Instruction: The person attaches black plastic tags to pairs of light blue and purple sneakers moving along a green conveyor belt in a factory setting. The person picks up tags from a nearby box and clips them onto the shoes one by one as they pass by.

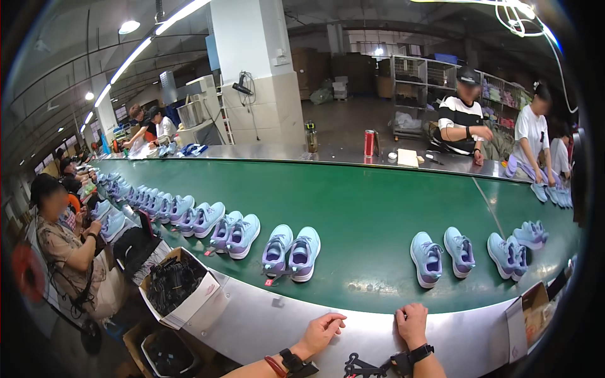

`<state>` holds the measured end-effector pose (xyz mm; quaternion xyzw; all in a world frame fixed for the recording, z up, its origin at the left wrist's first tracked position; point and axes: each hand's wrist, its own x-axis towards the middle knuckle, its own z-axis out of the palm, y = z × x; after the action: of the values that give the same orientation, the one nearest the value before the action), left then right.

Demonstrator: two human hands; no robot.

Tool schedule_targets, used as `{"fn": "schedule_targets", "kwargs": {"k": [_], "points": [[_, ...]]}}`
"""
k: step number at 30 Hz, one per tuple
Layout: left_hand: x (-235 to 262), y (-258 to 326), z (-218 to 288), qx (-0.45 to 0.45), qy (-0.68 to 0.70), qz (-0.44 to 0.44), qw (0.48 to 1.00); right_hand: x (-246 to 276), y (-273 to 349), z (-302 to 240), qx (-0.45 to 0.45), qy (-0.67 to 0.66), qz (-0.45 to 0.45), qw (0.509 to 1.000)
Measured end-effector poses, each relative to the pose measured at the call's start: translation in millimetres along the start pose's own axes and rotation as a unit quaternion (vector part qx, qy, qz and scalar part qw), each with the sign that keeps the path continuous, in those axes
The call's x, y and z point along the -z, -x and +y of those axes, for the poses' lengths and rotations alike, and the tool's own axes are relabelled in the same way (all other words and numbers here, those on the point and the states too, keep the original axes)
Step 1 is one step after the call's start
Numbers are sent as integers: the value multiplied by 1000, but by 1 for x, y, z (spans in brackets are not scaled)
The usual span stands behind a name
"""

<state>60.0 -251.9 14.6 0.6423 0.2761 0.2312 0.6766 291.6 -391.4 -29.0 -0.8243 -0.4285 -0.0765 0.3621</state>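
My left hand (322, 332) rests over the metal table edge (265, 321), its fingers curled in and nothing visible in them. Close by on the right, my right hand (413, 322) is a loose fist at the border of the metal edge and the green belt (353, 214); no object shows in it. Below and between my wrists lie black plastic hook-like pieces (364, 366). Ahead of my left hand stands a pair of light blue and lilac sneakers (305, 252) with a red tag. Ahead of my right hand are two more sneakers (427, 259), set slightly apart.
A long row of sneakers (208, 219) runs along the belt to the far left. To my left stands a white box (211, 291) of black pieces; at right, another box (518, 327). Co-workers (75, 246) sit at left, and others (463, 120) work across the belt.
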Motion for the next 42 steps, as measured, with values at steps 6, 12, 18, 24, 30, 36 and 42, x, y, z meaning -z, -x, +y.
{"fn": "schedule_targets", "kwargs": {"k": [6, 12, 18, 24, 30, 36, 42], "points": [[-12, 0, -19, 74, 71, 5, 995, 5, -2, 9, -19, -26, -16, 999], [-20, 1, -17, 0, -73, -19, 997, 6, -1, 14, -4, -18, -12, 1000], [-27, 0, -8, -4, -88, -14, 996, 12, -2, 15, -7, -18, -19, 1000], [-32, -2, -8, -9, -97, -15, 995, 16, -3, 20, -10, -21, -18, 1000], [-37, -2, -13, -27, -92, -15, 995, 17, -3, 27, -12, -19, -28, 999], [-43, -4, -25, -32, -82, -13, 996, 18, 0, 36, -6, -26, -19, 999], [-52, -9, -31, -41, -79, -2, 996, 22, 1, 43, -1, -22, -20, 1000]]}}
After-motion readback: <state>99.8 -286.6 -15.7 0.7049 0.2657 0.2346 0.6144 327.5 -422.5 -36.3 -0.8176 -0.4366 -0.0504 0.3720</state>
